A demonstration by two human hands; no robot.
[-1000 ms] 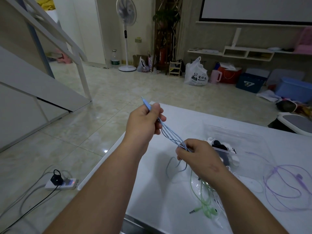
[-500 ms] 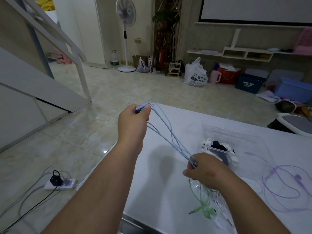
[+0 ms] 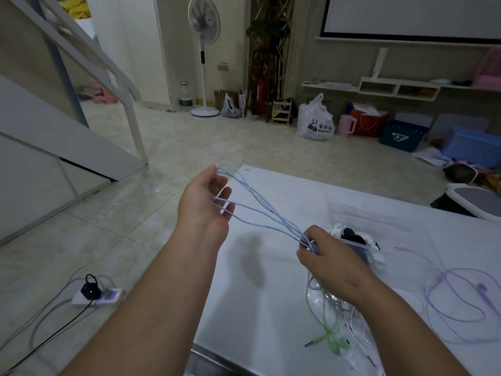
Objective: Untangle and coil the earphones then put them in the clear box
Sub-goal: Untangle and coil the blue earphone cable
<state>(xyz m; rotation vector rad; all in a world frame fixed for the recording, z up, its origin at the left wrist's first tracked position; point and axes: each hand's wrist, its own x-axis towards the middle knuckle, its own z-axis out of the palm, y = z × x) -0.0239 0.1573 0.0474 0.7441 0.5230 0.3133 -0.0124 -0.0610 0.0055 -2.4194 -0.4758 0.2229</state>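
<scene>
Since the hands stood close a second ago, the left hand (image 3: 204, 204) has pulled away, fingers spread inside long loops of thin pale-blue earphone cable (image 3: 260, 210) pinched by the right hand (image 3: 328, 259) above the white desk (image 3: 271, 308); coiling looks underway, with the clear plastic box (image 3: 393, 221) just beyond.

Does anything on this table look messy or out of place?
Yes: green earphones lie tangled at the near edge of the table, and purple earphones sprawl uncoiled to the right, all outside the clear box.
</scene>
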